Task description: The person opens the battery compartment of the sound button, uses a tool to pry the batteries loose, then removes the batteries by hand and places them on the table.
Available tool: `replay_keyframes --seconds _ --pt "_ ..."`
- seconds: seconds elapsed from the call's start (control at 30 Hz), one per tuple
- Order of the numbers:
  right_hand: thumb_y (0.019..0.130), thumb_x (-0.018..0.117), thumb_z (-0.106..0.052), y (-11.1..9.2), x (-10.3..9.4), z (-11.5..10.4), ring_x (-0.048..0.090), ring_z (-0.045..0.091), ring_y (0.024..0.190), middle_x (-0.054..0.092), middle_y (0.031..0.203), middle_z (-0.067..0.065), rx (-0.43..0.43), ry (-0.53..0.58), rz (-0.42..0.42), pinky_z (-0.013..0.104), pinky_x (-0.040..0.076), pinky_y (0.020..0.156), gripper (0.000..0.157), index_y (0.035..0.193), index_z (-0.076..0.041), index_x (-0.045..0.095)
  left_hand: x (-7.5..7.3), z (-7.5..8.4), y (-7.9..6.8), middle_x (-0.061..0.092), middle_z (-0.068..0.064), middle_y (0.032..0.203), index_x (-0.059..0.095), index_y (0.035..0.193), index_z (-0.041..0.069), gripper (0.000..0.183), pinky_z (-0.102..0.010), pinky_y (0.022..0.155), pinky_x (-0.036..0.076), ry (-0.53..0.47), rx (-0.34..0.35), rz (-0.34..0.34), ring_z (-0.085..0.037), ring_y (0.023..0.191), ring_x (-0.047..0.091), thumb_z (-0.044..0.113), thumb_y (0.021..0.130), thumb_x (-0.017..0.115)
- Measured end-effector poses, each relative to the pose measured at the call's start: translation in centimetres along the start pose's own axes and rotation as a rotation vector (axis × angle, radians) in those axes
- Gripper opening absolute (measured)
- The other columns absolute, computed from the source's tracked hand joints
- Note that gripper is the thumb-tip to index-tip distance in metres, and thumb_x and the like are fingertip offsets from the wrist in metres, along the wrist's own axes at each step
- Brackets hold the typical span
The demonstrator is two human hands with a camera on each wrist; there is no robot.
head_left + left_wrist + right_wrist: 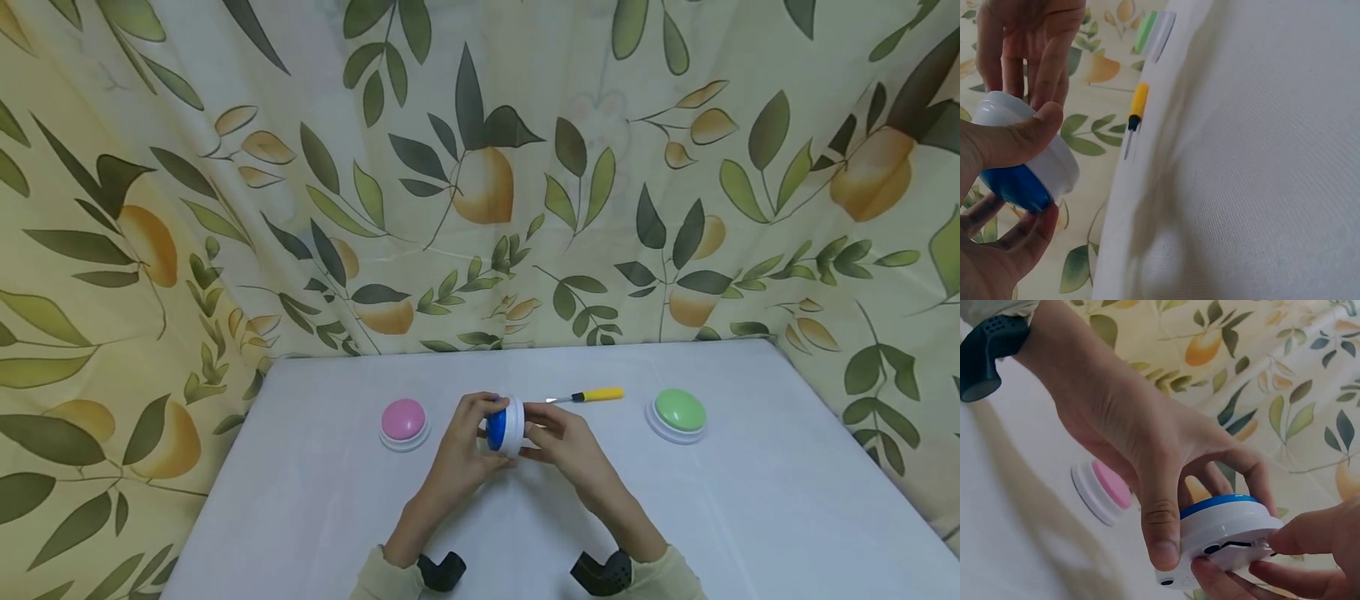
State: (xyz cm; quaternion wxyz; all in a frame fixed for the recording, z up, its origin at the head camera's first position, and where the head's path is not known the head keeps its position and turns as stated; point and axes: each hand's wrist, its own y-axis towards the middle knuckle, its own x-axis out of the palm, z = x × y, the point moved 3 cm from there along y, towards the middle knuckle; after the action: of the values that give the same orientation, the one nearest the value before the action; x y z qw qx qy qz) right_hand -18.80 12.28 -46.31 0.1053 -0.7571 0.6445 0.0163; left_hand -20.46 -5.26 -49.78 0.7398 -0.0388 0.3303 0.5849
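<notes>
A blue-domed push button with a white base is held up above the table, tilted on its side. My left hand grips it round the rim, thumb on one side and fingers on the other. My right hand has its fingertips on the white underside. In the right wrist view, the base shows dark round feet and a dark gap, where the right fingers pinch at the edge; what exactly they hold is partly hidden.
A pink push button stands on the white table to the left, a green one to the right. Behind the hands lies a screwdriver with a yellow handle. A leaf-and-fruit patterned curtain hangs at the back.
</notes>
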Motion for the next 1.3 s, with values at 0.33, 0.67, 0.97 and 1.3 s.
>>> replay_keyframes --seconds 0.33,0.67,0.97,1.3 --pt "0.102 0.065 -0.013 -0.1 -0.6 0.6 0.068 0.032 0.124 0.058 0.146 0.023 -0.009 0.016 -0.008 0.041 0.062 0.093 0.045 0.144 0.000 0.057 0.4 0.3 0.1 0.047 -0.006 0.150 0.053 0.144 0.023 0.082 -0.043 0.102 0.059 0.017 -0.010 -0.026 -0.033 0.138 0.053 0.007 0.074 0.094" --pt "0.102 0.061 -0.008 0.1 -0.8 1.0 0.069 0.031 0.120 0.061 0.143 0.023 0.043 0.003 0.033 0.042 0.063 0.091 0.042 0.142 0.001 0.059 0.9 0.2 0.2 0.048 -0.007 0.149 0.054 0.143 0.021 0.081 -0.042 0.100 0.060 0.032 0.000 -0.033 -0.033 0.137 0.055 0.003 0.074 0.093" --pt "0.103 0.058 -0.010 0.8 -1.1 1.5 0.070 0.028 0.117 0.063 0.141 0.024 0.072 0.060 -0.027 0.043 0.062 0.095 0.043 0.144 0.001 0.056 0.6 -0.4 0.2 0.047 -0.006 0.148 0.052 0.144 0.025 0.083 -0.040 0.099 0.060 0.005 -0.033 -0.043 -0.027 0.129 0.058 0.006 0.075 0.093" --pt "0.107 0.057 -0.017 1.7 -2.1 3.3 0.066 0.023 0.122 0.054 0.151 0.023 0.097 0.211 -0.161 0.041 0.059 0.101 0.048 0.150 0.003 0.050 1.0 -1.3 0.1 0.050 -0.004 0.145 0.051 0.143 0.025 0.085 -0.028 0.094 0.058 -0.099 -0.060 -0.039 -0.022 0.121 0.057 0.006 0.072 0.095"
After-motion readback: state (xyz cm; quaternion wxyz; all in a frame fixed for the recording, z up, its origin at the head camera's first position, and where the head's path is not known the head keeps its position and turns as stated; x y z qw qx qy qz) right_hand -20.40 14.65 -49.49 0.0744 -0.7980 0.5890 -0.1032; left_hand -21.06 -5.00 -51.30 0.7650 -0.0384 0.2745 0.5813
